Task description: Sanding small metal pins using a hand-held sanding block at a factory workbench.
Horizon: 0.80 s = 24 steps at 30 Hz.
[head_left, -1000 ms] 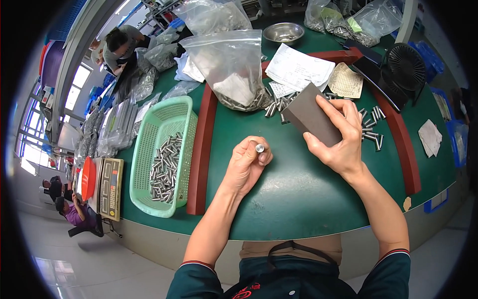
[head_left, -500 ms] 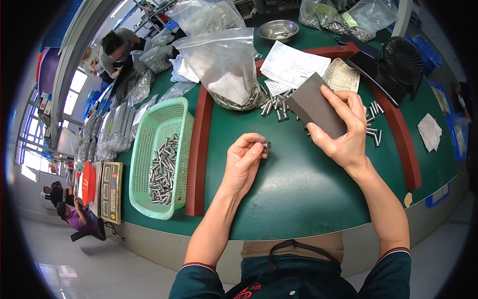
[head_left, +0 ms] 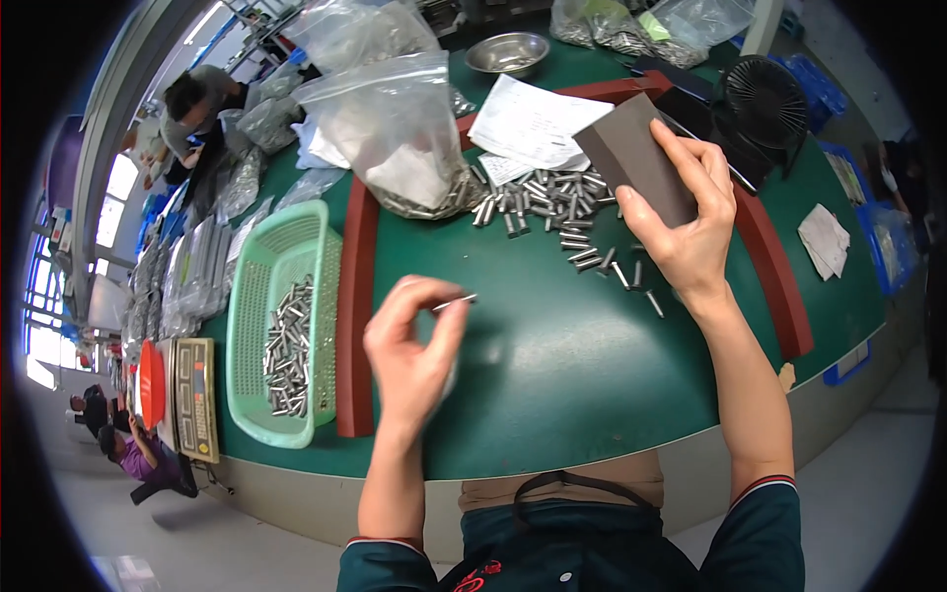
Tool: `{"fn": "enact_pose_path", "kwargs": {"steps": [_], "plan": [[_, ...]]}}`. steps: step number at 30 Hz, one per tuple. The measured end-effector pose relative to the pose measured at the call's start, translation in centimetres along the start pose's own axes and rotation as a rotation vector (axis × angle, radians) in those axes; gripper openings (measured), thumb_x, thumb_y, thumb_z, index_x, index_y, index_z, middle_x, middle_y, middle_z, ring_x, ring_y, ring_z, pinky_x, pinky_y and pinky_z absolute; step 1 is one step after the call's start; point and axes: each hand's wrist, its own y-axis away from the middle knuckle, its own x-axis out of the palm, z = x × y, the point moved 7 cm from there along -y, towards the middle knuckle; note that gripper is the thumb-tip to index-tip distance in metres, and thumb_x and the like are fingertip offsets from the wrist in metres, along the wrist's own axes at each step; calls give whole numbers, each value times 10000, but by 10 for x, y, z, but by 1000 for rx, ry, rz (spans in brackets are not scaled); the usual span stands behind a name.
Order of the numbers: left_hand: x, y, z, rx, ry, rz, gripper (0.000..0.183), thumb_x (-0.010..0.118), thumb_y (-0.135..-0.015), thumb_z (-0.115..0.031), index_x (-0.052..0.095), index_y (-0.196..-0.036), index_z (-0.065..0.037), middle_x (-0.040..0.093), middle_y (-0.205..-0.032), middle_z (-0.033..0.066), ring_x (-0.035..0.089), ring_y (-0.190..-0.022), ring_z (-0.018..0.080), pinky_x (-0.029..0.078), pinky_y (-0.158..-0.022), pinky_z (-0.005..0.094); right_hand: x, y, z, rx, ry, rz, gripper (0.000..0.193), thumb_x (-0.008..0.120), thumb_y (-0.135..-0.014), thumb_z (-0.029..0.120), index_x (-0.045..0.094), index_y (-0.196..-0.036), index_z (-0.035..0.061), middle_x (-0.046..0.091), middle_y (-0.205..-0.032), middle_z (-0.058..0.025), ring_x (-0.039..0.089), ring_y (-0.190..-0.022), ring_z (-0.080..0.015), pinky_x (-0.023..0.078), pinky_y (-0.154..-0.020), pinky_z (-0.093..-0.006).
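Observation:
Pinched between thumb and fingertips of my left hand (head_left: pixel 409 345) is a small metal pin (head_left: pixel 456 301), held above the green tabletop near the red-brown wooden strip. My right hand (head_left: pixel 691 222) grips a dark grey-brown sanding block (head_left: pixel 639 158), thumb on one side and fingers on the other, raised over the table. Loose metal pins (head_left: pixel 543 197) lie in a heap beyond and beside the block. More pins (head_left: pixel 289 355) fill part of a light green plastic basket (head_left: pixel 247 296) to the left of my left hand.
A clear bag (head_left: pixel 395 138) of pins, papers (head_left: pixel 528 123) and a steel bowl (head_left: pixel 507 54) stand at the back. Red-brown strips (head_left: pixel 357 296) frame the work area. A black fan (head_left: pixel 760 104) and a white cloth (head_left: pixel 824 242) are on the right, a scale (head_left: pixel 195 395) on the left.
My left hand has moved left toward the basket with the pin, blurred by motion. The right hand still holds the sanding block. The view has shifted, and more of the pin heap shows.

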Motion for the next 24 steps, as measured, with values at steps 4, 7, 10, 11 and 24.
{"fn": "enact_pose_path", "kwargs": {"steps": [4, 7, 10, 11, 24], "plan": [[-46, 17, -50, 235, -596, -129, 155, 659, -773, 125, 652, -891, 25, 628, -814, 97, 601, -712, 179, 478, -651, 271, -20, -11, -19, 59, -22, -126, 569, 812, -639, 230, 684, -1147, 8, 611, -991, -111, 584, -898, -234, 468, -799, -351], [-96, 33, -41, 133, -726, -224, 112, 622, -829, 97, 635, -917, 30, 601, -816, 88, 537, -686, 157, 450, -633, 273, -32, -19, -23, 101, -40, -173, 564, 813, -664, 230, 680, -1168, 14, 590, -1009, -114, 589, -893, -218, 498, -778, -342], [-136, 42, -17, 3, -869, -262, 76, 606, -858, 69, 617, -929, 46, 578, -790, 75, 520, -658, 148, 436, -618, 277, -42, -22, -29, 116, -54, -229, 551, 811, -682, 235, 681, -1172, 17, 579, -1012, -98, 590, -899, -197, 510, -764, -323], [-148, 45, -6, -48, -895, -238, 85, 601, -877, 37, 618, -958, 55, 582, -785, 81, 518, -647, 149, 440, -616, 284, -46, -22, -32, 126, -69, -269, 548, 811, -687, 238, 681, -1170, 16, 576, -1009, -93, 590, -897, -191, 511, -762, -317], [-77, 23, -24, 51, -784, -144, 89, 615, -878, 38, 631, -964, 50, 613, -855, 115, 581, -740, 212, 473, -683, 315, -70, -22, -68, 366, -477, -531, 524, 709, -836, 242, 603, -1230, -86, 701, -978, -107, 663, -845, -107, 532, -782, -220]]}}
